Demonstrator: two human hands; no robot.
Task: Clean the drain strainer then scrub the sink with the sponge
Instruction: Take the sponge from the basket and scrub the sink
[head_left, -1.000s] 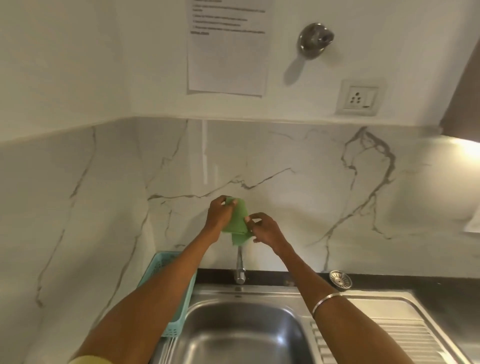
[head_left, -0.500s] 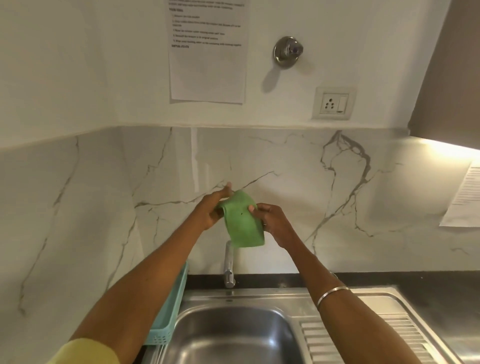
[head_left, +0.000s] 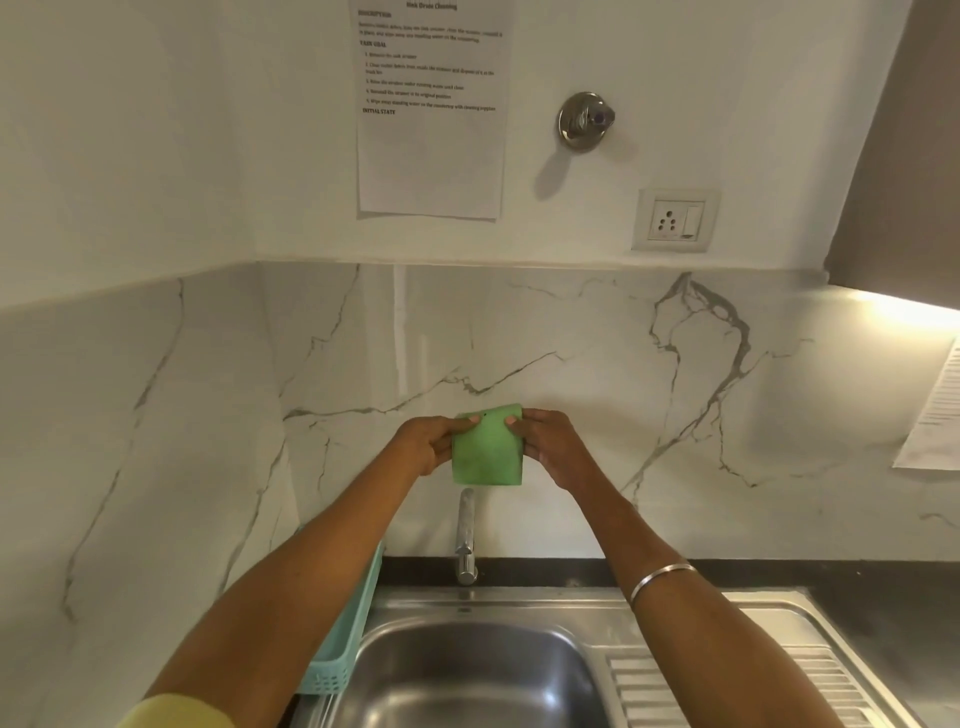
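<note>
Both hands hold the green sponge (head_left: 487, 447) up in front of the marble wall, above the tap (head_left: 466, 535) at the sink's (head_left: 519, 603) back edge; the left hand (head_left: 426, 441) grips its left side, the right hand (head_left: 550, 444) its right side, fingers closed on it. A blue basket (head_left: 343, 644) stands at the sink's left edge; a bangle (head_left: 660, 577) circles the right wrist.

Sink (head_left: 519, 603) bowl cut off by bottom edge, drain unseen. Teal basket (head_left: 343, 654) left of sink mostly behind left forearm. Wall notice (head_left: 431, 156) text too small to read.
</note>
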